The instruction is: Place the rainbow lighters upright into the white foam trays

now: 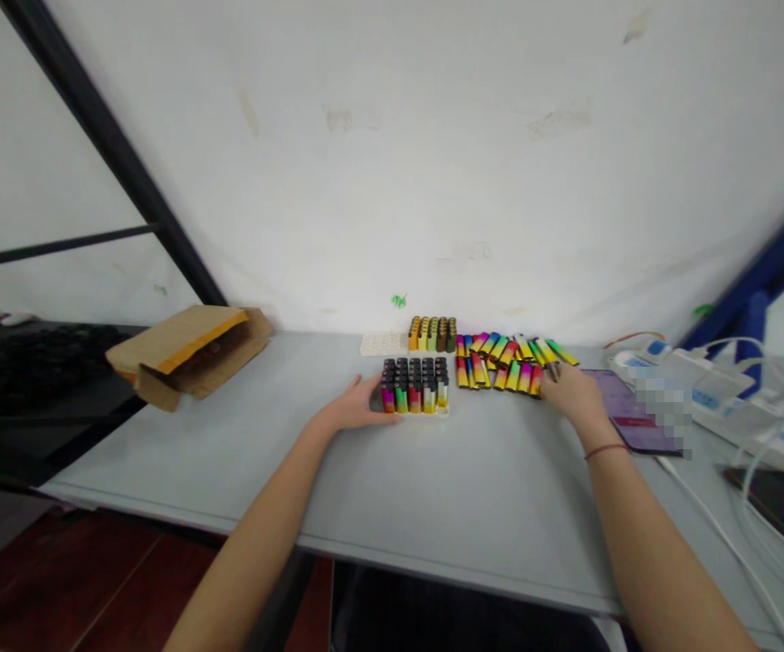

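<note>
1. Across the lower middle stretches the grey counter [487,507], which carries everything below.
2. On its left part lies a cardboard box [192,337], open end to the right, well apart from both hands.
3. Right of centre, the loose lighters [509,351] lie flat in two rough rows; the front ones mostly point toward the counter's near edge, several behind them slant.
4. Just left of these stands a block of upright lighters [414,388], dark tops up, in a white tray [433,416].
5. At the pile's right end is the right hand [572,394] — the nearer one to the loose lighters, which lie to the left of its fingers. These bend down onto the endmost pieces; whether they grip one, I cannot tell. The block lies farther left, its lighters' long axes vertical — crosswise to the flat ones.
6. Around the block's left end curves the left hand [355,409], thumb along the front, fingers spread behind; I cannot tell how firmly they press.
7. Behind stands a smaller second block [431,337].
</note>
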`<state>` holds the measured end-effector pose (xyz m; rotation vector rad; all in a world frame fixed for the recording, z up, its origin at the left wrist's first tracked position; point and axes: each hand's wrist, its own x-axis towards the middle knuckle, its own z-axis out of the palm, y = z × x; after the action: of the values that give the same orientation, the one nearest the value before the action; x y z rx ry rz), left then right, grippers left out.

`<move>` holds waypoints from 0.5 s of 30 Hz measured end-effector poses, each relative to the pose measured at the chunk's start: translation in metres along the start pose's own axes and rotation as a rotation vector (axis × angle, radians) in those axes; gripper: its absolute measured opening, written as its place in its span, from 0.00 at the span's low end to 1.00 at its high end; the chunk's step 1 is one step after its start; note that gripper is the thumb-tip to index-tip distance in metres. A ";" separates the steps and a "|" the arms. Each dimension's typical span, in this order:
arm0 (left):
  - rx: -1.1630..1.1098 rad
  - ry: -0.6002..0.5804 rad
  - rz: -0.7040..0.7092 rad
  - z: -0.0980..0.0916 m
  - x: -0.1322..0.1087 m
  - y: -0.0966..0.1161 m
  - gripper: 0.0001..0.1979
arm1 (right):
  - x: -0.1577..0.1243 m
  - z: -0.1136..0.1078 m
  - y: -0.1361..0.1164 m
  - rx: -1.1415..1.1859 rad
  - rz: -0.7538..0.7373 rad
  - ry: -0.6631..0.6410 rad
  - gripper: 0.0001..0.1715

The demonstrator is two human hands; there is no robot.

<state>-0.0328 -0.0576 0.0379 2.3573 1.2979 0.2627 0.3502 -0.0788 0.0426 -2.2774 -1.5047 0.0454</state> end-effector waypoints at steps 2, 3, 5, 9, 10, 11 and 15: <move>0.001 0.000 0.003 0.000 0.000 0.000 0.47 | -0.002 -0.004 -0.010 0.139 -0.070 0.016 0.17; -0.001 -0.001 0.006 0.000 0.000 0.001 0.47 | -0.005 -0.006 -0.015 0.240 -0.124 0.015 0.17; -0.007 0.000 0.009 0.000 0.000 0.001 0.48 | -0.010 -0.006 -0.026 0.442 -0.222 -0.037 0.19; -0.009 0.001 0.000 -0.001 0.000 0.001 0.49 | -0.020 0.002 -0.042 0.657 -0.303 -0.088 0.24; -0.008 0.000 -0.001 -0.001 0.000 0.001 0.49 | -0.022 0.005 -0.044 0.670 -0.305 -0.072 0.25; -0.008 -0.002 -0.001 -0.001 0.000 0.001 0.49 | -0.024 0.008 -0.046 0.677 -0.308 -0.055 0.25; -0.016 -0.012 0.004 0.000 0.000 0.000 0.48 | -0.029 0.017 -0.054 0.762 -0.359 -0.069 0.23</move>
<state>-0.0327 -0.0572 0.0383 2.3449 1.2816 0.2591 0.2867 -0.0814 0.0402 -1.4062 -1.5540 0.5044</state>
